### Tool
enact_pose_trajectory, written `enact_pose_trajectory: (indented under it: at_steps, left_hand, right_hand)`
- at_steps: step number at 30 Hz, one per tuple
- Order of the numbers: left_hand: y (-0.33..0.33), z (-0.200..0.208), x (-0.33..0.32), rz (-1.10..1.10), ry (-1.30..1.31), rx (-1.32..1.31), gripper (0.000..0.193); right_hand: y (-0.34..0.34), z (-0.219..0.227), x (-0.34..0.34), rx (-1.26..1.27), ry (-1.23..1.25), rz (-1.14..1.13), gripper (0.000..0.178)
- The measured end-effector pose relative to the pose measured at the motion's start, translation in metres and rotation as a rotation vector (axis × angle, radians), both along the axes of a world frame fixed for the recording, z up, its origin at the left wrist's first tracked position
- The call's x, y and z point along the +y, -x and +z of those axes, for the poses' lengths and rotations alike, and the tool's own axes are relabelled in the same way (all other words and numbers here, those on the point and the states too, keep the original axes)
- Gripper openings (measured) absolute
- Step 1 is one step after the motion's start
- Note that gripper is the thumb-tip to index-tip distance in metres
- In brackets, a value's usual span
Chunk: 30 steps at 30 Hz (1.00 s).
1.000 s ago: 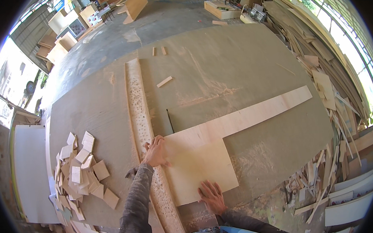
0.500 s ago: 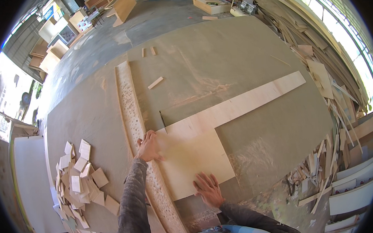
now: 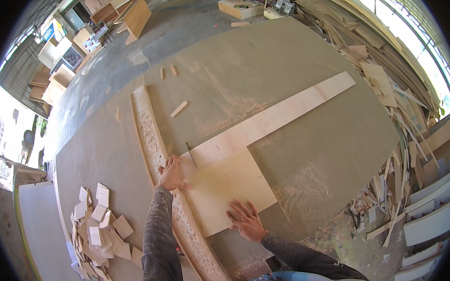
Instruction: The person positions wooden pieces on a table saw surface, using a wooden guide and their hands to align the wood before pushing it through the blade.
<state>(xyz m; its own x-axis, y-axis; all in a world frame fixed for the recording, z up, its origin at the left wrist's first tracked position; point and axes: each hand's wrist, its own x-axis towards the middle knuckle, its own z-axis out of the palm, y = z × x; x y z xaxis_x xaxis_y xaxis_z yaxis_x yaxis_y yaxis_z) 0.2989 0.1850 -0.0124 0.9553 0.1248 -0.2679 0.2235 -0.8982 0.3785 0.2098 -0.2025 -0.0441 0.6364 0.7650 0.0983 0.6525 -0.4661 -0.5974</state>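
A pale, nearly square plywood panel [image 3: 230, 183] lies flat on the large worktable. Its far edge meets a long pale wooden strip [image 3: 280, 118] that slants away to the right. My right hand [image 3: 247, 222] rests across the panel's near edge, fingers spread and flat. At the panel's left side, my left hand [image 3: 171, 175] reaches over a long raised board with a speckled face [image 3: 150, 129]. Its fingers are apart on that board's edge, and the thumb lies toward the panel. A thin dark pencil-like stick [image 3: 190, 155] lies over the strip's left end.
A heap of small wooden pieces [image 3: 100, 233] lies at the left of the worktable [image 3: 317, 151]. Small sticks [image 3: 179, 109] lie beyond the strip. Offcuts [image 3: 390, 182] are piled along the right side. An open wooden box [image 3: 241, 8] stands on the floor at the back.
My view has shifted and turned slightly, so the boards appear a little farther left. Both hands stay at nearly the same places on the panel and the speckled board.
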Motion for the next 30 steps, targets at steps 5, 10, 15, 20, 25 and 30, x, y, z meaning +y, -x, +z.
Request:
enact_pose_trajectory:
  at_steps: [5,10,15,20,25,30]
  left_hand:
    - [-0.016,0.006,0.003,0.002,0.020,0.029,0.134]
    - [-0.015,-0.003,0.014,-0.028,0.020,-0.030,0.130]
    - [-0.004,-0.002,0.009,-0.051,0.064,-0.075,0.123]
    - [0.030,0.007,-0.034,0.017,0.039,0.002,0.120]
    - [0.082,0.006,-0.070,-0.019,0.045,-0.006,0.121]
    - [0.116,0.009,-0.100,-0.011,0.027,-0.022,0.112]
  right_hand:
    - [-0.011,0.001,0.006,-0.021,0.015,-0.012,0.054]
    - [-0.012,-0.003,0.008,-0.041,-0.011,0.000,0.051]
    - [-0.005,-0.003,0.003,-0.058,0.004,-0.006,0.051]
    - [0.035,-0.002,-0.028,-0.007,0.048,-0.007,0.052]
    - [0.089,-0.002,-0.067,-0.008,0.105,0.001,0.052]
    - [0.129,0.006,-0.103,0.061,0.127,0.019,0.049]
